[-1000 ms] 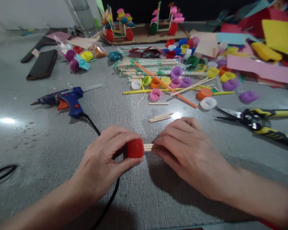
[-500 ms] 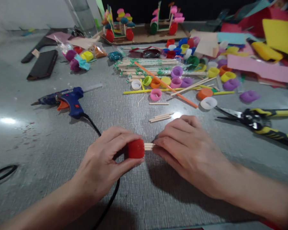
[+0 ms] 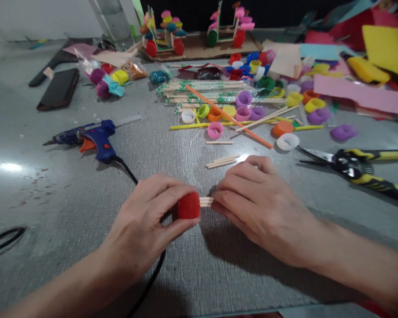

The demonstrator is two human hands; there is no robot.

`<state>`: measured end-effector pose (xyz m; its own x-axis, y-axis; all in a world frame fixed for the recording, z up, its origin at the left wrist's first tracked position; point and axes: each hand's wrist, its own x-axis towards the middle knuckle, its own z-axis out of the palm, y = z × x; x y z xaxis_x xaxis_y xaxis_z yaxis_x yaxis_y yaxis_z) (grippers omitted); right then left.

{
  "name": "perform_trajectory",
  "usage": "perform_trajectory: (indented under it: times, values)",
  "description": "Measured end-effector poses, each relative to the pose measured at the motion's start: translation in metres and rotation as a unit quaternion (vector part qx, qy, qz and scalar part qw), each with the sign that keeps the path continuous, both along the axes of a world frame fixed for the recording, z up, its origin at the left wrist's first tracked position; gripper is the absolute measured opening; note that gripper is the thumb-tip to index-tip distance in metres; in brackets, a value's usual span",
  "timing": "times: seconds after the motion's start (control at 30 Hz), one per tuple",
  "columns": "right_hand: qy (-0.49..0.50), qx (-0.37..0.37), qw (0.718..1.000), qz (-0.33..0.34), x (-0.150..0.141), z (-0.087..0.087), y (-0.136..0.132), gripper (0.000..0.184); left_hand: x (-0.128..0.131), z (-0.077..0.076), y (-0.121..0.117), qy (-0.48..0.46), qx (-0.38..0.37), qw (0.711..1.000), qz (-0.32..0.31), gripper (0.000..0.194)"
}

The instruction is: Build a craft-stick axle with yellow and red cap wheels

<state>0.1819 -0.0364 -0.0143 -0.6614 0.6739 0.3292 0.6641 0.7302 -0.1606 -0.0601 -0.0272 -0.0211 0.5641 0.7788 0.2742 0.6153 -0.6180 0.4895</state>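
Note:
Between the thumb and fingers of my left hand point(image 3: 149, 216) is a red bottle cap point(image 3: 189, 206), held on its side just above the grey table. Several short wooden sticks point(image 3: 206, 202), lying side by side, stretch from the cap's right side to my right hand point(image 3: 258, 203). The fingertips of my right hand pinch their other ends, which are hidden. Whether the sticks are fixed to the cap I cannot tell. Just beyond my hands lie a few loose cut sticks point(image 3: 221, 163) and one single stick point(image 3: 219, 142).
A blue glue gun point(image 3: 99, 137) lies at the left, its black cord point(image 3: 152, 278) running beneath my left hand. Yellow-and-black cutters point(image 3: 351, 168) lie open at the right. Coloured caps point(image 3: 215, 130), wrapped chopsticks point(image 3: 205, 90) and papers point(image 3: 361, 92) spread behind. Two small model vehicles point(image 3: 166, 37) stand at the back.
Almost nothing differs. My right hand has tilted very slightly upward at the knuckles, while the cap and sticks stay in the same grip.

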Motion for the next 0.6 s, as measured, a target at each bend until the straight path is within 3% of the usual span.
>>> perform_trajectory:
  times: [0.23, 0.4, 0.6]
  values:
    - [0.006, -0.047, 0.999, 0.001, 0.005, 0.012, 0.000, 0.022, 0.001, 0.000, 0.000, 0.019, 0.032, 0.999, -0.015, 0.027]
    - [-0.021, -0.080, 0.995, -0.055, 0.043, 0.023, 0.000, 0.049, 0.000, 0.000, 0.003, 0.012, 0.023, 1.000, -0.009, 0.025]
    - [-0.057, -0.189, 0.977, -0.077, 0.056, 0.022, -0.005, 0.021, -0.002, -0.002, 0.003, 0.009, 0.024, 1.000, -0.008, 0.026]
